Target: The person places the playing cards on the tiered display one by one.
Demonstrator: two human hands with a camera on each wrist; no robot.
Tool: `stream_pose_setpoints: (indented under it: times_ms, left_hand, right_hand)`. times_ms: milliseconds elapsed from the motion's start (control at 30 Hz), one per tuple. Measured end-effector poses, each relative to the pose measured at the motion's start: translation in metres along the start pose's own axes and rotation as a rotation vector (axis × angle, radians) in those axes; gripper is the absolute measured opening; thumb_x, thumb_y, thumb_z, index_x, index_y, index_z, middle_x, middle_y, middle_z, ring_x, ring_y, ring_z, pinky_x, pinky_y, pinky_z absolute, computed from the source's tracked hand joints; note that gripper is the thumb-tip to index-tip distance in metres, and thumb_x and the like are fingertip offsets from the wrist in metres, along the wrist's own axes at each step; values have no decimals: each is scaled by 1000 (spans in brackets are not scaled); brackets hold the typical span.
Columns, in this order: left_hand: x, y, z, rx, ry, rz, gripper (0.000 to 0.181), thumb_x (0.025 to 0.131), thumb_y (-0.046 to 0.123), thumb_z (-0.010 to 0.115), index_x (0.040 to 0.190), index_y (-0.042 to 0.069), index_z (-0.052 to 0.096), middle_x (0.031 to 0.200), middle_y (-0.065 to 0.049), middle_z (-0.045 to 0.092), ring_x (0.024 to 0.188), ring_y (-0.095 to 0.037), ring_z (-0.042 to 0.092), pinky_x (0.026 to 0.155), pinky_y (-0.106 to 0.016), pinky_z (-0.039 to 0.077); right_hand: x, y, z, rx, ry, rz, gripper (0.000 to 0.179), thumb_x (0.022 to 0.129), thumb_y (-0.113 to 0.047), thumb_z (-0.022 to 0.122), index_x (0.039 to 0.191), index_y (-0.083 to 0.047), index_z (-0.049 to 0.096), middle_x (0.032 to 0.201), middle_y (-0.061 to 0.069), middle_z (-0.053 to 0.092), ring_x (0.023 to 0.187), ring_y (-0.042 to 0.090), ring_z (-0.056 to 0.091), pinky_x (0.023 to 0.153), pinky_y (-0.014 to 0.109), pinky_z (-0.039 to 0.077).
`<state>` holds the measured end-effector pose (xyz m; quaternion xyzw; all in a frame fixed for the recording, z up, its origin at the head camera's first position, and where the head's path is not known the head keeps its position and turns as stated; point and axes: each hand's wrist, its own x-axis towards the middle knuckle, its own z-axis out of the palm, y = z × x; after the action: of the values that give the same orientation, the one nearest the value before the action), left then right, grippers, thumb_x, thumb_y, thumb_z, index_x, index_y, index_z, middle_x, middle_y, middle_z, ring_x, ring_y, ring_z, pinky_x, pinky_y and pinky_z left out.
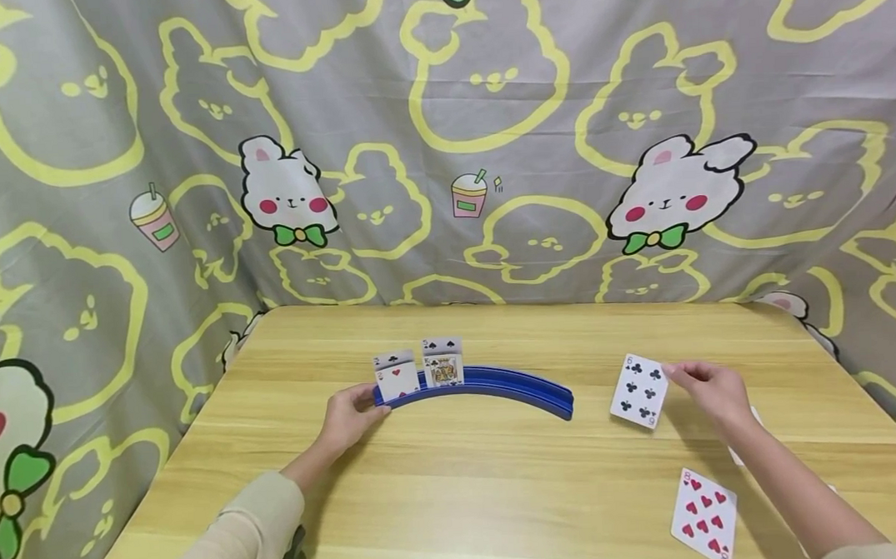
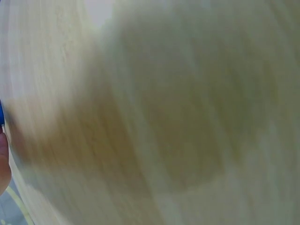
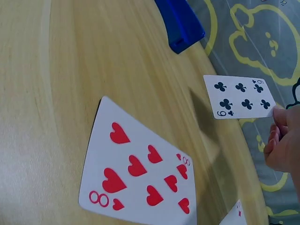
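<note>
A curved blue card holder (image 1: 497, 381) stands on the table, and my left hand (image 1: 347, 419) grips its left end between thumb and fingers. Two pairs of playing cards stand in its left half: a hearts card (image 1: 397, 382) before a black-suited card, and a king (image 1: 444, 370) before a five of spades (image 1: 442, 345). To the right of the holder, my right hand (image 1: 711, 391) pinches a six of clubs (image 1: 637, 390) by one corner, face showing, raised above the table. The left wrist view catches only a fingertip (image 2: 3, 171) and a sliver of blue.
An eight of hearts (image 1: 704, 516) lies face up on the wooden table (image 1: 457, 487) at the right front. Another card (image 3: 234, 215) is partly hidden under the right forearm. Behind the table hangs a grey patterned curtain (image 1: 380, 91). A dark object (image 1: 289, 557) sits by the left sleeve.
</note>
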<state>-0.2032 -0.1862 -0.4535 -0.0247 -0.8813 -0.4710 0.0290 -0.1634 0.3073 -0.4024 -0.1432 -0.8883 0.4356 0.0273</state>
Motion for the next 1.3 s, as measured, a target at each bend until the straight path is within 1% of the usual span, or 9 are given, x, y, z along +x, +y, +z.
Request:
stream_pose_setpoints:
  times_ms: [67, 133, 233, 467, 633, 700, 833, 1067, 1300]
  left_hand:
    - [0, 0, 0, 0, 4, -3, 32, 76, 1, 72, 107, -6, 64, 105, -23, 67, 96, -32, 66, 84, -34, 57]
    - [-1, 0, 0, -3, 6, -6, 32, 76, 0, 72, 107, -6, 64, 104, -23, 67, 96, -32, 66, 84, -34, 57]
    - [-1, -1, 0, -8, 8, -8, 33, 76, 0, 72, 107, -6, 63, 104, -23, 67, 95, -31, 66, 84, -33, 57]
    - [-1, -2, 1, -17, 5, -8, 34, 76, 0, 72, 109, -6, 63, 105, -23, 67, 96, -31, 66, 84, -33, 56]
    - [-1, -2, 1, -22, -1, -4, 35, 76, -1, 71, 109, -7, 62, 106, -24, 66, 97, -32, 66, 83, -31, 57]
    - [-1, -2, 1, -18, 0, 2, 35, 76, -1, 71, 109, -7, 62, 106, -24, 66, 96, -32, 66, 83, -31, 57]
    - [-1, -2, 1, -8, 4, 7, 34, 76, -1, 72, 108, -7, 62, 105, -24, 67, 96, -32, 66, 82, -31, 57]
    - [0, -2, 1, -12, 1, 11, 33, 76, -2, 71, 108, -7, 63, 104, -24, 67, 95, -32, 67, 82, -30, 57]
    - [-1, -1, 1, -6, 8, 4, 33, 77, 0, 71, 108, -6, 63, 105, -23, 67, 96, -32, 66, 84, -34, 57]
  right_hand:
    - [-1, -5, 0, 22, 14, -19, 48, 89, -42, 57, 106, 3, 61, 79, -20, 55, 77, -2, 47, 67, 15, 43]
    - [-3, -9, 1, 31, 38, -49, 43, 89, -40, 59, 102, 1, 63, 75, -25, 53, 73, -6, 46, 63, 11, 44]
    - [-5, -16, 3, 54, 62, -69, 40, 88, -39, 61, 99, -1, 64, 72, -28, 51, 71, -8, 46, 61, 10, 44]
    - [-6, -29, 7, 88, 103, -104, 39, 86, -38, 63, 97, 0, 66, 69, -30, 52, 69, -6, 46, 59, 14, 43]
    - [-6, -37, 12, 120, 128, -126, 34, 86, -34, 65, 93, -2, 67, 67, -31, 52, 68, -7, 48, 57, 14, 44]
    - [-6, -41, 15, 145, 136, -143, 31, 85, -32, 67, 91, -2, 68, 67, -31, 53, 67, -6, 49, 56, 14, 44]
    - [-7, -48, 22, 181, 140, -166, 32, 84, -29, 69, 92, 2, 68, 66, -30, 54, 66, -6, 50, 56, 13, 45]
    - [-6, -61, 35, 211, 149, -198, 33, 83, -25, 70, 93, 6, 67, 65, -30, 54, 64, -5, 50, 55, 13, 45]
    - [-6, -76, 50, 263, 164, -223, 28, 82, -19, 71, 91, 7, 68, 64, -28, 55, 63, -3, 49, 53, 13, 44]
